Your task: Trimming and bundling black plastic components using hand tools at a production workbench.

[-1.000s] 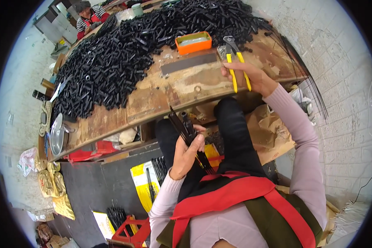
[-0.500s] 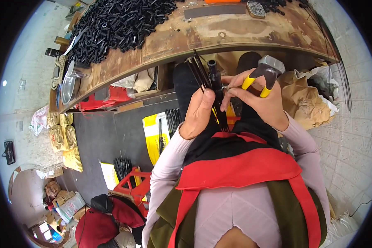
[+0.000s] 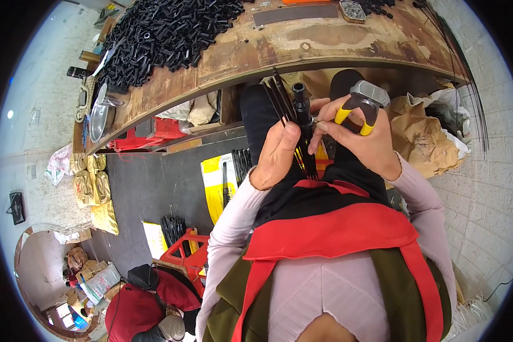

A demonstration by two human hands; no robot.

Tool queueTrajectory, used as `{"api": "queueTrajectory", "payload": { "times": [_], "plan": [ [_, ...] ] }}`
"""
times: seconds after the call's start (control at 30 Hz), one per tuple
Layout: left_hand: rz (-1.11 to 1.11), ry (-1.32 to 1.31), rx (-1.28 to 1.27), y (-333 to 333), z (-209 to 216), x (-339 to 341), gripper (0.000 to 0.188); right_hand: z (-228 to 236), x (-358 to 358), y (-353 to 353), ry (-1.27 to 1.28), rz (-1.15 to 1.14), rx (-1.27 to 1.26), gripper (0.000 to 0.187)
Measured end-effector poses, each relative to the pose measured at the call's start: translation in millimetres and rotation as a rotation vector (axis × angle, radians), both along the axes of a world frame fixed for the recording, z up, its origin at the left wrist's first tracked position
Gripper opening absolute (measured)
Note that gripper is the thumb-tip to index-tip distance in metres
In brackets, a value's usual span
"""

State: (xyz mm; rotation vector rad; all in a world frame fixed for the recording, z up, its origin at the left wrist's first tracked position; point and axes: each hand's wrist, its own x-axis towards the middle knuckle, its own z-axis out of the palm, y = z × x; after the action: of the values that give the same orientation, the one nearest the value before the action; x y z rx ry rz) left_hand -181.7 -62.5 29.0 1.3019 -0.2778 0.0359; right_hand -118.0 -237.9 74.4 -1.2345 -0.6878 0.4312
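Observation:
My left hand (image 3: 277, 153) is closed around a bundle of long, thin black rods (image 3: 280, 94) above my lap; their ends stick out past my thumb. A dark tubular piece with a round open end (image 3: 300, 98) stands up alongside the rods, between my hands. My right hand (image 3: 366, 139) carries pincers (image 3: 370, 94) with a grey metal head and yellow-and-black handles, lying in the palm. The thumb and index finger of that hand are pinched together at the side of the tubular piece; whatever they pinch is too small to make out.
Ahead is a worn wooden bench (image 3: 302, 48) with a big heap of short black tubes (image 3: 165, 34) and a small tin (image 3: 353, 11). Crumpled brown paper (image 3: 424, 137) lies to the right. At lower left are a red stool (image 3: 191, 256) and a person in red (image 3: 137, 310).
My right thumb and fingertips have drawn slightly closer together beside the tubular piece. The whole view has shifted a little; both hands keep their holds.

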Motion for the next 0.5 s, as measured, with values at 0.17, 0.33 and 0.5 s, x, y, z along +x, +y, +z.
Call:
{"api": "queueTrajectory", "payload": {
  "times": [0.17, 0.33, 0.5],
  "plan": [
    [0.009, 0.016, 0.006, 0.6, -2.9, 0.3, 0.073, -3.9, 0.3, 1.7, -0.064, 0.012, 0.041, 0.011],
    [-0.024, -0.006, 0.03, 9.0, -2.6, 4.8, 0.076, -2.0, 7.5, 4.3, -0.182, 0.008, 0.004, 0.012],
    [-0.1, 0.098, -0.194, 0.7, 8.8, 12.1, 0.089, -2.1, 36.1, 6.7, -0.375, -0.061, -0.28, 0.023]
  ]
}}
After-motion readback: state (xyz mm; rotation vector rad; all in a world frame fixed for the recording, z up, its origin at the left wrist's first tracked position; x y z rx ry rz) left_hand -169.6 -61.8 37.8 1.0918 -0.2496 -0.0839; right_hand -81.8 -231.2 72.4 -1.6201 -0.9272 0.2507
